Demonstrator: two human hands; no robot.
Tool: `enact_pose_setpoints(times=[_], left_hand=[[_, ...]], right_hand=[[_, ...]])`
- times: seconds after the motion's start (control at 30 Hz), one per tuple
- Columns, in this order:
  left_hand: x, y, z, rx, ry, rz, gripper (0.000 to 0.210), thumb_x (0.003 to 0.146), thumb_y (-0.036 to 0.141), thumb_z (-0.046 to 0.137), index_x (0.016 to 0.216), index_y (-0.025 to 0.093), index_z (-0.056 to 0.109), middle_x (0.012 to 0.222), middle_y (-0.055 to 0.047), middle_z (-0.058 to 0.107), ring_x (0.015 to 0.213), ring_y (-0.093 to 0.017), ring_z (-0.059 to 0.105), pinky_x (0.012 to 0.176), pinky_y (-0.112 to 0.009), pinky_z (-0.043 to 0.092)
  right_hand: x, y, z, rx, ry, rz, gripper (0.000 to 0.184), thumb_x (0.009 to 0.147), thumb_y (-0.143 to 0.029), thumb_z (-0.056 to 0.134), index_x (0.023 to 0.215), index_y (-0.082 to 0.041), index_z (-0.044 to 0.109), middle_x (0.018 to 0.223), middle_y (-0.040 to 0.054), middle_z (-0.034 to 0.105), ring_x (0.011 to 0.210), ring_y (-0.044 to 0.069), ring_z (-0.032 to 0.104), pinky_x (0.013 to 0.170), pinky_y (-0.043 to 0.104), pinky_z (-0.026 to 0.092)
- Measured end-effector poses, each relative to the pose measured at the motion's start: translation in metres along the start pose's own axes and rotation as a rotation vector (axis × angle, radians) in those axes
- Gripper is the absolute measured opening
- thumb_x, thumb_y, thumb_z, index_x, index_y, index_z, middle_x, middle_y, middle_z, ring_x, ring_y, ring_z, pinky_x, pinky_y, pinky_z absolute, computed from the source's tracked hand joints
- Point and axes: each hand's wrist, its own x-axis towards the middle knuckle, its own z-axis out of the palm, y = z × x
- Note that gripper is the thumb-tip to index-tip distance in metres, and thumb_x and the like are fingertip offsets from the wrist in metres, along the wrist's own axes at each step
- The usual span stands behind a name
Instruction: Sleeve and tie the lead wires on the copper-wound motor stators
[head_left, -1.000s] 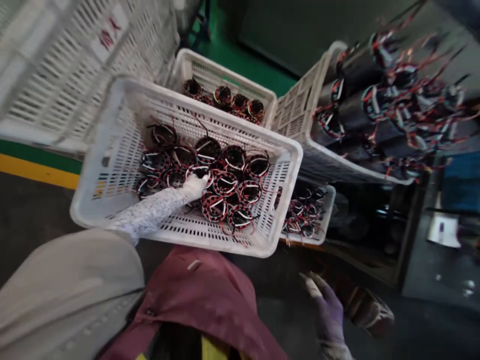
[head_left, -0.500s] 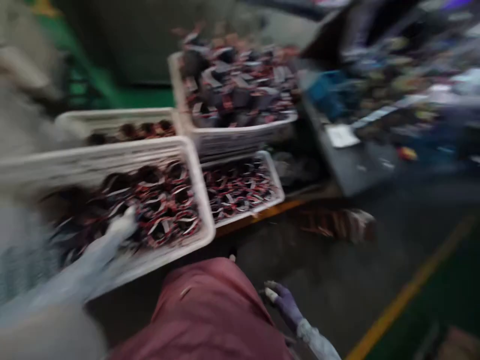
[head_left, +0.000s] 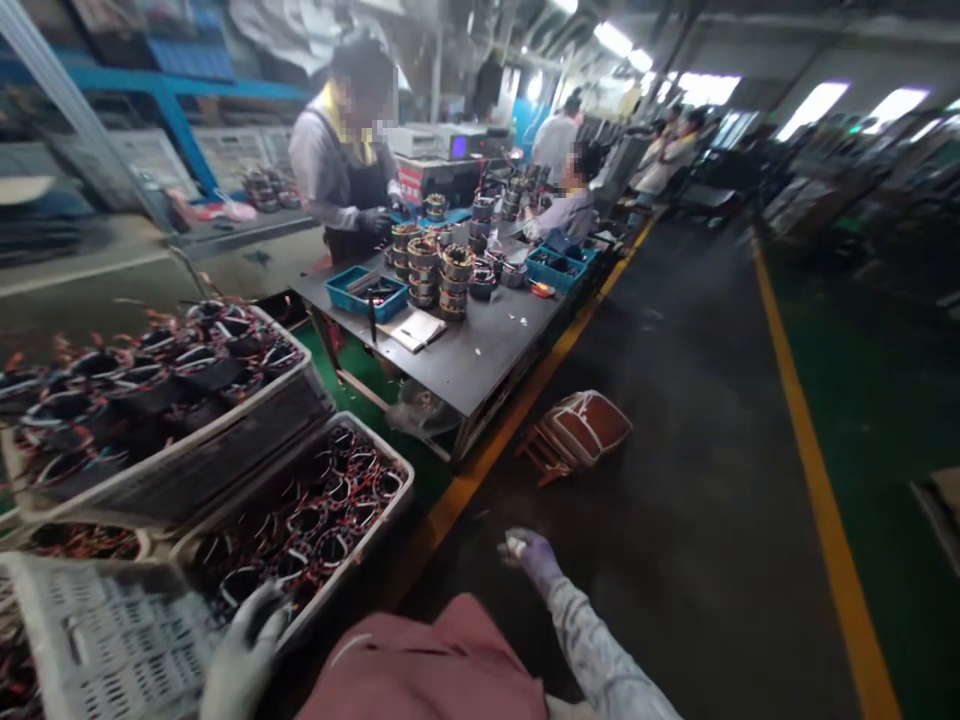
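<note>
My left hand (head_left: 251, 640), in a pale glove, is over the near edge of a white plastic crate (head_left: 409, 475). Its fingers are apart, and nothing shows in its grip. Inside the crate are many dark ring-shaped parts with red and white wires, which look like motor stators (head_left: 307, 520). Whether the fingertips touch them or the rim, I cannot tell. My right hand (head_left: 531, 560), in a purple glove with whitish fingertips, hangs over the dark floor, away from the crates. The fingers are loosely bent, with nothing visible in them.
A raised crate (head_left: 247, 425) of wired rings stands at left, beside a perforated crate (head_left: 127, 640). Ahead, a metal table (head_left: 457, 375) bears stacked stators (head_left: 455, 275) and blue bins (head_left: 367, 290). A brown stool (head_left: 577, 435) stands in the aisle. Co-workers (head_left: 337, 170) are beyond.
My view has swung up and to the right, bringing the table and co-workers into sight. My left hand has gone from the near-left crate to the crate farther right. My right hand still hangs at my side.
</note>
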Motion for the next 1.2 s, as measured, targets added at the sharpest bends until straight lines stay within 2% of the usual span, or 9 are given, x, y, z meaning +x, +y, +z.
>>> enact_pose_setpoints(times=[0.07,0.23,0.4,0.53,0.67,0.8,1.0,1.1,1.2], left_hand=[[0.016,0.03,0.048,0.031,-0.045,-0.005,0.039,0.069,0.051,0.058,0.097,0.026,0.069,0.102,-0.007,0.077,0.105,-0.035,0.069,0.094,-0.048,0.056],[0.086,0.122,0.16,0.013,-0.208,0.229,0.049,0.074,0.052,0.053,0.112,0.024,0.068,0.108,-0.005,0.077,0.104,-0.027,0.072,0.093,-0.036,0.057],[0.144,0.241,0.259,-0.061,-0.406,0.403,0.05,0.082,0.046,0.049,0.124,0.02,0.061,0.117,-0.008,0.074,0.107,-0.023,0.07,0.098,-0.035,0.055],[0.188,0.35,0.323,0.038,-0.542,0.581,0.047,0.085,0.032,0.049,0.13,0.02,0.057,0.122,-0.009,0.071,0.111,-0.023,0.069,0.098,-0.037,0.055],[0.249,0.441,0.38,0.287,-0.432,0.702,0.048,0.08,0.02,0.059,0.128,0.021,0.061,0.134,-0.012,0.063,0.122,-0.028,0.061,0.104,-0.042,0.05],[0.316,0.506,0.443,0.438,-0.286,0.562,0.065,0.078,0.018,0.065,0.142,0.015,0.05,0.146,-0.018,0.051,0.134,-0.032,0.049,0.113,-0.044,0.042],[0.425,0.576,0.55,0.661,-0.254,0.344,0.07,0.085,0.01,0.051,0.153,0.012,0.033,0.159,-0.016,0.034,0.149,-0.031,0.028,0.123,-0.05,0.022],[0.467,0.588,0.584,0.699,-0.269,0.292,0.062,0.09,0.005,0.037,0.152,0.01,0.034,0.15,-0.019,0.046,0.144,-0.029,0.037,0.123,-0.049,0.021],[0.479,0.589,0.592,0.717,-0.282,0.25,0.054,0.092,0.005,0.032,0.145,0.009,0.045,0.126,-0.021,0.064,0.125,-0.029,0.056,0.116,-0.05,0.03]], right_hand=[[0.062,-0.045,-0.006,0.007,-0.011,-0.045,0.023,0.059,-0.022,0.081,0.07,-0.015,0.062,0.06,0.0037,0.065,0.064,0.023,0.071,0.065,0.038,0.061],[0.206,-0.161,-0.037,-0.115,0.014,-0.196,0.014,0.066,-0.019,0.072,0.077,-0.018,0.064,0.068,0.0041,0.071,0.076,0.023,0.073,0.075,0.037,0.061],[0.296,-0.28,-0.08,-0.465,0.122,-0.324,0.016,0.072,-0.011,0.063,0.084,-0.02,0.07,0.084,0.0044,0.076,0.086,0.021,0.073,0.086,0.035,0.059],[0.366,-0.39,-0.096,-0.79,0.16,-0.472,0.029,0.076,-0.007,0.06,0.101,-0.017,0.073,0.113,0.0078,0.074,0.112,0.022,0.065,0.108,0.033,0.042],[0.469,-0.505,-0.08,-1.078,0.06,-0.657,0.048,0.08,-0.003,0.056,0.127,-0.009,0.061,0.145,0.0134,0.054,0.133,0.02,0.047,0.115,0.031,0.027],[0.596,-0.593,-0.027,-1.302,-0.124,-0.806,0.063,0.071,0.001,0.06,0.133,-0.002,0.054,0.152,0.0175,0.045,0.141,0.02,0.038,0.116,0.03,0.022],[0.747,-0.63,0.047,-1.755,-0.473,-0.942,0.082,0.058,0.001,0.07,0.138,-0.006,0.053,0.152,0.0207,0.043,0.142,0.028,0.036,0.117,0.033,0.022],[0.774,-0.625,0.06,-1.883,-0.576,-1.051,0.065,0.068,-0.006,0.07,0.132,-0.005,0.058,0.142,0.0204,0.054,0.137,0.026,0.041,0.116,0.034,0.021],[0.769,-0.616,0.058,-1.949,-0.558,-1.024,0.041,0.076,-0.013,0.067,0.117,-0.004,0.065,0.118,0.0192,0.067,0.118,0.026,0.057,0.104,0.036,0.036]])
